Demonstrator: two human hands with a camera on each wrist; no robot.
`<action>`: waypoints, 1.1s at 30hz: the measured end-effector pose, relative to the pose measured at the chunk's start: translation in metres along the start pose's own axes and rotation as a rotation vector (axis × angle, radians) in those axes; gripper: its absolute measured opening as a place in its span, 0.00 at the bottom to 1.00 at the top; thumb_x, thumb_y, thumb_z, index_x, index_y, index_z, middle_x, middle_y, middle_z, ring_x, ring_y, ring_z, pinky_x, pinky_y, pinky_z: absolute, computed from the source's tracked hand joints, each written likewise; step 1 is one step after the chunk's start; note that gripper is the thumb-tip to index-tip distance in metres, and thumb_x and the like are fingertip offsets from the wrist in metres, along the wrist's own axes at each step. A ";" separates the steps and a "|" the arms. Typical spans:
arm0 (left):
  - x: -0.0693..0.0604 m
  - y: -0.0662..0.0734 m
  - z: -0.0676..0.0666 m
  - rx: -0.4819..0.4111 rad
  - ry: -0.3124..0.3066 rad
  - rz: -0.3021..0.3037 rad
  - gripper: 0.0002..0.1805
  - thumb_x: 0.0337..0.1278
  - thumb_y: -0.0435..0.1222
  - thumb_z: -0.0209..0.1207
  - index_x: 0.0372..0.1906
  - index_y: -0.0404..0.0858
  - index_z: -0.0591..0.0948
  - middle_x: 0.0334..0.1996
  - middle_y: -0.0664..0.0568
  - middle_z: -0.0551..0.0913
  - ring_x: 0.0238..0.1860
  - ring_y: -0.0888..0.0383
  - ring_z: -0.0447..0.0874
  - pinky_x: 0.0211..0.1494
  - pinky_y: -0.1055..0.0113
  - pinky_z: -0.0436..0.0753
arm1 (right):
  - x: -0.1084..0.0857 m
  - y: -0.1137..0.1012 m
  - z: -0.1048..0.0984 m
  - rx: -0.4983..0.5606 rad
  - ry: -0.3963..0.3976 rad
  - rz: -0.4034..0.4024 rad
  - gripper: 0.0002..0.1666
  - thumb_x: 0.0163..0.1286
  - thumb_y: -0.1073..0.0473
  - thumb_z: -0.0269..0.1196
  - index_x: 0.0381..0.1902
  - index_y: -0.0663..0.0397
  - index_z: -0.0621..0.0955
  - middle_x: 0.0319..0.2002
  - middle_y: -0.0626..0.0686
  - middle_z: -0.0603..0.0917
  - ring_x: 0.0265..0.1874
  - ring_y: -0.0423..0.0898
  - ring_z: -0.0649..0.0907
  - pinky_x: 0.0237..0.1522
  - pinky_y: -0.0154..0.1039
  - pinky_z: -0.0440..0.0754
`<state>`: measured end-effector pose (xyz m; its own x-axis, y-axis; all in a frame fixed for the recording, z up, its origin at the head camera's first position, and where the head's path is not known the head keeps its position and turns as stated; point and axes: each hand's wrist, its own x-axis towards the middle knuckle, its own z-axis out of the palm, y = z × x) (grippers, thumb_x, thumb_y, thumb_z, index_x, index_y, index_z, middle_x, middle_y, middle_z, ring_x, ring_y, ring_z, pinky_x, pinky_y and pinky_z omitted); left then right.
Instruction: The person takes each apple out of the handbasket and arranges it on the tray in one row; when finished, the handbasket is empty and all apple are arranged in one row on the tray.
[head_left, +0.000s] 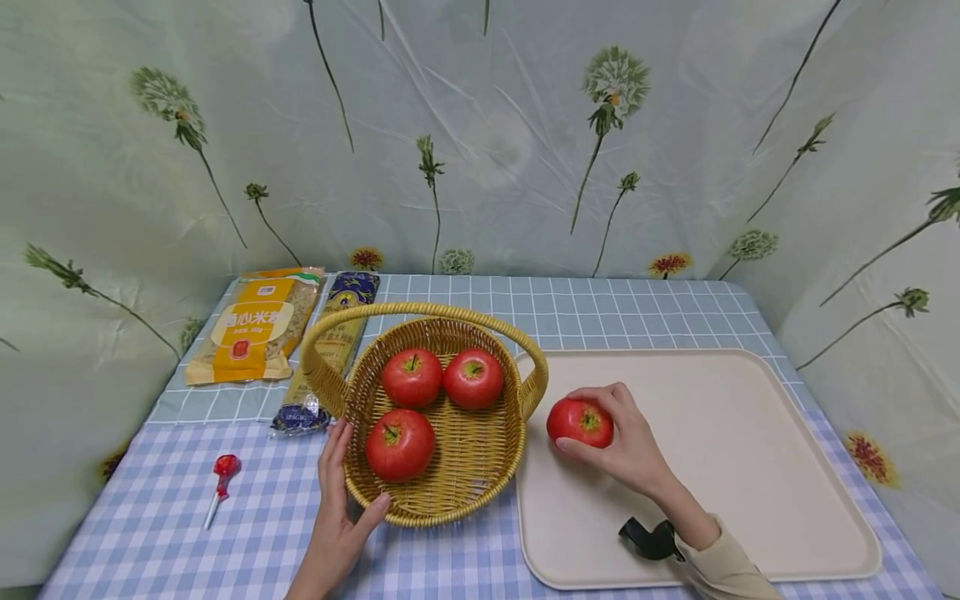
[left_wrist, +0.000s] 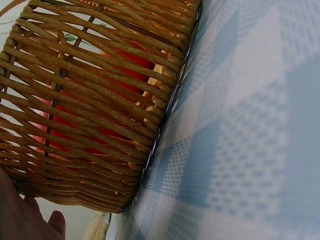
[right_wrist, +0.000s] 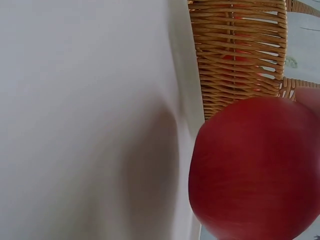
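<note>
A round wicker basket (head_left: pixel 480 467) with a tall arched handle stands mid-table, holding a lower-left apple (head_left: pixel 401 445), an upper-left apple (head_left: pixel 412 377) and a right-hand apple (head_left: pixel 473 378). My left hand (head_left: pixel 337 500) rests against the basket's near left side, thumb by the front rim. In the left wrist view, red shows through the woven wall (left_wrist: pixel 95 100). Between thumb and fingers my right hand (head_left: pixel 626 437) grips another red apple (head_left: pixel 579 422), over the left part of a beige tray (head_left: pixel 720 433). The right wrist view has this apple (right_wrist: pixel 257 170) raised above the tray surface, its shadow below.
Left of the basket lie a yellow-labelled food bag (head_left: pixel 255 325) and a long spaghetti packet (head_left: pixel 341 333), partly behind the handle. A red lollipop (head_left: pixel 223 475) lies on the checked cloth (head_left: pixel 150 517). Patterned fabric (head_left: pixel 495 150) hangs behind the table.
</note>
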<state>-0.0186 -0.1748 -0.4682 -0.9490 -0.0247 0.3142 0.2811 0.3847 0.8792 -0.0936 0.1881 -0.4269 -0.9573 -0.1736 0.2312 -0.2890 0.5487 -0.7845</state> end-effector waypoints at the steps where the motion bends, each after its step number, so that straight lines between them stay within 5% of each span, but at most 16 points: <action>1: 0.000 0.000 0.000 -0.002 0.001 0.004 0.52 0.46 0.25 0.62 0.75 0.40 0.48 0.73 0.49 0.41 0.73 0.54 0.29 0.66 0.73 0.42 | 0.000 0.001 0.000 -0.003 -0.006 0.001 0.29 0.47 0.51 0.76 0.48 0.40 0.79 0.41 0.48 0.70 0.42 0.48 0.75 0.39 0.47 0.78; 33: 0.000 0.005 -0.001 0.003 0.004 -0.002 0.52 0.46 0.26 0.63 0.75 0.42 0.48 0.73 0.51 0.41 0.73 0.55 0.30 0.66 0.74 0.43 | 0.003 0.008 0.006 -0.092 -0.073 0.005 0.29 0.47 0.46 0.75 0.49 0.37 0.80 0.39 0.47 0.70 0.39 0.46 0.75 0.36 0.45 0.77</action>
<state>-0.0172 -0.1737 -0.4638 -0.9491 -0.0288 0.3137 0.2788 0.3871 0.8789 -0.0982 0.1871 -0.4355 -0.9563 -0.2286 0.1824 -0.2876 0.6220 -0.7283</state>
